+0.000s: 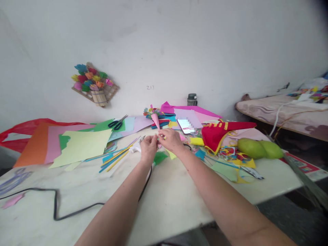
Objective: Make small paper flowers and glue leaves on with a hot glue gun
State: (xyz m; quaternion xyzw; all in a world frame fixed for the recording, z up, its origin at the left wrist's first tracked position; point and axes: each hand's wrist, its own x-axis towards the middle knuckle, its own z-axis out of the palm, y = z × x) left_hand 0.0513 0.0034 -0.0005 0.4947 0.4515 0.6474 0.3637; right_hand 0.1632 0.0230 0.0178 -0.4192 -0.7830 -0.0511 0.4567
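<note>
My left hand [149, 146] and my right hand [170, 139] meet over the middle of the table, fingertips pinched close together. What they pinch is too small to make out. Just beyond the fingertips, a pink paper cone [155, 120] points its narrow end down towards them; whether they grip it I cannot tell. A white glue gun [135, 147] lies beside my left hand, partly hidden by it. Near my wrists are a green paper piece [160, 158] and a yellow scrap [171, 154]. Behind the cone sits a bunch of small colourful paper pieces [147, 113].
Coloured sheets [82, 145] and scissors [118, 123] lie left, near thin paper sticks [115, 160]. A black cable [77, 207] crosses the front. To the right are a phone [185, 125], red cloth [215, 135], paper scraps [230, 152] and green fruit [252, 148]. A flask [192, 99] stands behind.
</note>
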